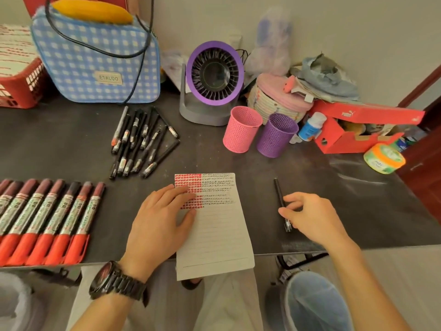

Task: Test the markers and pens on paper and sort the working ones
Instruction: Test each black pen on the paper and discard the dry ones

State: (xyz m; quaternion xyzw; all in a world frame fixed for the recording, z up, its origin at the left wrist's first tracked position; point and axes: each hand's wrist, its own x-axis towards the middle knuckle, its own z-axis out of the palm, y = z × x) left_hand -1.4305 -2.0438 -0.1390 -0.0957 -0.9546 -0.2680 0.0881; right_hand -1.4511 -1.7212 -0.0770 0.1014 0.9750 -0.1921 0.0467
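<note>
Dark table (346, 199), seen from above. Lined paper (214, 237) at lower centre, its bottom edge hanging past the table edge; red blocks fill the sheet's upper left, black scribble rows its upper right. Left hand (164, 220) lies flat on the paper's left edge, fingers straight and spread, pressing it down, holding nothing; wristwatch (114, 280) below it. Right hand (310, 216) at centre right, thumb and forefinger curled to either side of a black pen (279, 191), touching its barrel. Pen lies on the table just right of the paper, capped end toward the top of the frame. Pile of black pens (143, 142) left of centre, above the paper. Row of red markers (47, 223) side by side at the left edge. Pink cup (241, 132) and purple cup (276, 136) stand touching, upper right of centre, below a purple fan (212, 77).
</note>
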